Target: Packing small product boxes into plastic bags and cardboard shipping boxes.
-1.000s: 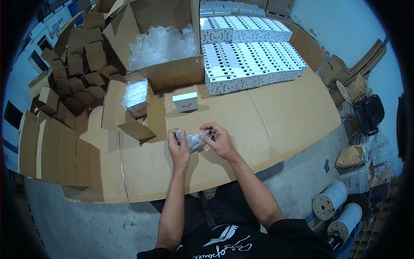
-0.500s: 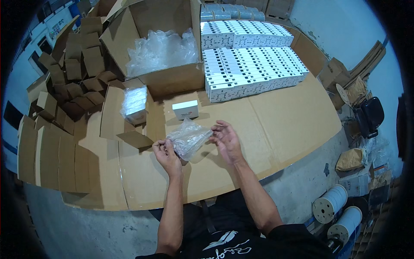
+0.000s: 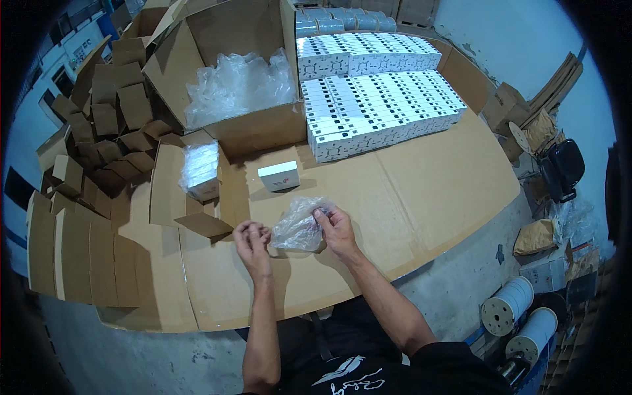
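A crumpled clear plastic bag (image 3: 294, 227) is in front of me, just above the cardboard-covered table (image 3: 421, 191). My right hand (image 3: 337, 232) pinches its right edge between thumb and fingers. At the bag's left side is my left hand (image 3: 253, 241), its fingers loosely curled and apart, with nothing visible in them. Beyond the bag stands a small white box (image 3: 278, 176). To the left, an open carton (image 3: 166, 191) holds several bubble-wrapped white boxes (image 3: 201, 170).
A large open carton (image 3: 263, 128) full of clear plastic bags (image 3: 240, 89) stands behind. Rows of white boxes (image 3: 385, 118) are stacked at the far right. Open brown cartons (image 3: 72, 247) crowd the left side. Cable spools (image 3: 507, 306) lie on the floor at right.
My right hand has closed on the bag's right edge. My left hand has let go of its left side. The bag has shifted slightly right in the picture.
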`<state>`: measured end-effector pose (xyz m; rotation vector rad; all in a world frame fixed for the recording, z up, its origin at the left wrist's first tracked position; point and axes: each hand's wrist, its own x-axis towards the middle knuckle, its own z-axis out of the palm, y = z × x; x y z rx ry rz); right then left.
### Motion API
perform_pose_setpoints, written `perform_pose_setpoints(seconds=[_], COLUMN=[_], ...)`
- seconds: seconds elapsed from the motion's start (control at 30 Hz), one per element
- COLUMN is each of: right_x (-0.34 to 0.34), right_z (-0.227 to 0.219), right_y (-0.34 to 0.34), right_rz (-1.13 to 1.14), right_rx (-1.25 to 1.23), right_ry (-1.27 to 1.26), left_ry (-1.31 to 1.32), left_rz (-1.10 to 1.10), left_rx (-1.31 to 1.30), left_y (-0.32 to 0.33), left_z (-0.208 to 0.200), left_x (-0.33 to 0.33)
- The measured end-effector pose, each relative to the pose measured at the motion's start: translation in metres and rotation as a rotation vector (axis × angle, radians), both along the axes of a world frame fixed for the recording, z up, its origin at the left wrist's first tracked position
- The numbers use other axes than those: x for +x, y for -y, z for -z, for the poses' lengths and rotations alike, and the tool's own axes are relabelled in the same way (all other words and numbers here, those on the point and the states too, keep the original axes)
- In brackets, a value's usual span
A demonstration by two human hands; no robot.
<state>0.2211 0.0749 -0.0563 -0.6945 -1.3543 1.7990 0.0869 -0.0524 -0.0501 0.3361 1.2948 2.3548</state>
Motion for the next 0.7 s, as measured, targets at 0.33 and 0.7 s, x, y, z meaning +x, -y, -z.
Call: perform_pose_setpoints(seconds=[0.33,0.7], right_x=[0.000,-0.005], right_z=[-0.008,-0.013], right_y=[0.002,0.006], right_rz=[-0.116,0.327], right_rx=[0.073,0.288], right_ry=[0.069,0.168], left_ry=[-0.330,-0.644], left_rz=[0.453,0.005], left_rx=[-0.508,-0.513], left_y=[-0.027,-0.051], left_z=[-0.021,-0.015], left_x=[-0.021,-0.002])
